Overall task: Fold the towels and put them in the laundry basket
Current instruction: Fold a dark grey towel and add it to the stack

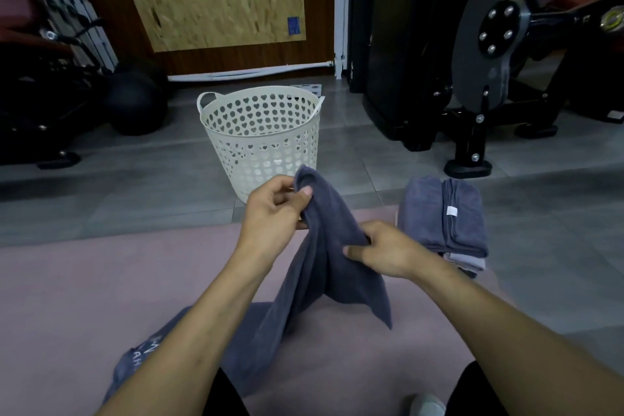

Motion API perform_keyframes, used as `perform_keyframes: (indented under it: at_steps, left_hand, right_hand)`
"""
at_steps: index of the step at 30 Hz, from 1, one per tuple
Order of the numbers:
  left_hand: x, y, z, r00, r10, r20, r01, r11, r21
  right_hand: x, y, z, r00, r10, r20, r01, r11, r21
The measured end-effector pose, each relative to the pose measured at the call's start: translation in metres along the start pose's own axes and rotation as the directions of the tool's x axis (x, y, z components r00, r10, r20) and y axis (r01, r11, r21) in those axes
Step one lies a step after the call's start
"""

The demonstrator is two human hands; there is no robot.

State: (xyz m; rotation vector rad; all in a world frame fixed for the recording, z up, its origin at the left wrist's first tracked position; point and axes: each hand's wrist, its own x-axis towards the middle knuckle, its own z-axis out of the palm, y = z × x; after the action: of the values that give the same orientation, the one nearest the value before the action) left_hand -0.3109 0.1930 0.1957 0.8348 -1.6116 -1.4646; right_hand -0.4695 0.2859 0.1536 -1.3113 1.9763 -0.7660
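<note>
The left hand pinches the top edge of a dark grey-blue towel between thumb and curled fingers, its grip clamped on the cloth and lifted high, probably so the fabric hangs free and its edges can be found. Lower and to the right, the right hand has its own grip closed on a fold of the same towel, seemingly gathering or tracing the edge towards a corner. The towel's lower part trails down onto the pink mat near the person, so it is only partly raised and not yet squared for folding. Just right of the hands, a stack of folded towels sits at the mat's edge, near at hand, likely staged there before going in. The white laundry basket stands upright on the grey floor just beyond the mat, straight ahead; whether it holds anything is hard to tell.
</note>
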Motion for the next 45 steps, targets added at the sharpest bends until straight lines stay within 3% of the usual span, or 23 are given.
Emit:
perform_keyframes:
  at_steps: [2, 4, 7, 10, 12, 14, 16, 18, 21, 25, 28, 31, 34, 37, 39, 41, 43, 45]
  left_hand:
    - [0.001, -0.001, -0.011, 0.996, -0.034, -0.076, 0.037, 0.999, 0.035]
    - [0.002, -0.007, -0.021, 0.994, -0.020, -0.105, 0.042, 0.975, 0.218]
    - [-0.005, -0.012, -0.030, 0.996, -0.059, 0.070, 0.033, 0.947, 0.321]
    - [-0.012, -0.018, -0.027, 0.955, -0.084, 0.285, -0.006, 0.954, 0.300]
    - [-0.012, -0.018, -0.023, 0.976, -0.053, 0.211, -0.016, 0.950, 0.312]
    - [-0.007, -0.017, -0.023, 1.000, -0.029, 0.011, 0.025, 0.960, 0.277]
    - [-0.002, -0.012, -0.028, 0.988, -0.045, -0.147, 0.064, 0.989, 0.130]
    - [0.001, -0.006, -0.035, 0.969, -0.086, -0.231, 0.087, 0.996, -0.005]
    - [0.003, -0.002, -0.046, 0.968, -0.108, -0.228, 0.080, 0.988, -0.130]
    - [0.001, 0.000, -0.055, 0.968, -0.103, -0.228, 0.047, 0.970, -0.238]
    - [-0.002, 0.003, -0.060, 0.965, -0.111, -0.237, 0.048, 0.965, -0.256]
    - [-0.001, -0.001, -0.065, 0.959, -0.128, -0.253, 0.066, 0.969, -0.240]
    - [0.002, -0.010, -0.070, 0.961, -0.148, -0.235, 0.124, 0.986, -0.111]
    - [0.003, -0.023, -0.076, 0.980, -0.178, -0.093, 0.192, 0.965, 0.181]
    - [0.006, -0.034, -0.082, 0.978, -0.207, 0.017, 0.162, 0.810, 0.564]
    - [0.005, -0.039, -0.085, 0.961, -0.275, 0.027, 0.133, 0.549, 0.825]
    - [0.002, -0.034, -0.084, 0.970, -0.230, -0.083, 0.179, 0.437, 0.881]
    - [0.000, -0.022, -0.082, 0.973, 0.001, -0.232, 0.208, 0.438, 0.875]
  right_hand:
    - [0.007, -0.002, 0.002, 0.997, 0.009, -0.076, -0.014, 0.998, -0.067]
    - [0.011, -0.011, 0.002, 0.980, -0.034, -0.196, 0.038, 0.999, 0.014]
    - [0.011, -0.028, 0.002, 0.944, -0.090, -0.316, 0.177, 0.950, 0.257]
    - [0.008, -0.044, 0.009, 0.944, -0.181, -0.275, 0.271, 0.901, 0.339]
    - [0.007, -0.050, 0.012, 0.929, -0.207, -0.308, 0.313, 0.882, 0.353]
    - [0.005, -0.051, 0.011, 0.932, -0.162, -0.324, 0.294, 0.860, 0.417]
    - [0.000, -0.042, 0.008, 0.967, -0.092, -0.237, 0.178, 0.911, 0.373]
    - [-0.003, -0.028, 0.006, 0.995, -0.037, -0.098, 0.056, 0.977, 0.207]
    - [-0.002, -0.015, 0.009, 0.999, 0.031, 0.041, -0.033, 0.998, 0.046]
    - [0.008, -0.011, 0.019, 0.989, 0.125, 0.076, -0.117, 0.988, -0.105]
    - [0.015, -0.015, 0.026, 0.987, 0.153, 0.047, -0.152, 0.988, -0.032]
    - [0.016, -0.027, 0.027, 0.985, 0.135, -0.107, -0.120, 0.984, 0.134]
    - [0.018, -0.038, 0.026, 0.944, 0.111, -0.310, 0.003, 0.939, 0.343]
    - [0.017, -0.045, 0.027, 0.922, 0.094, -0.376, 0.102, 0.876, 0.471]
    - [0.016, -0.045, 0.027, 0.903, 0.084, -0.420, 0.139, 0.870, 0.473]
    - [0.016, -0.044, 0.026, 0.868, 0.092, -0.487, 0.167, 0.871, 0.463]
    - [0.018, -0.042, 0.022, 0.801, 0.114, -0.588, 0.203, 0.872, 0.445]
    - [0.018, -0.040, 0.017, 0.733, 0.130, -0.668, 0.236, 0.873, 0.428]
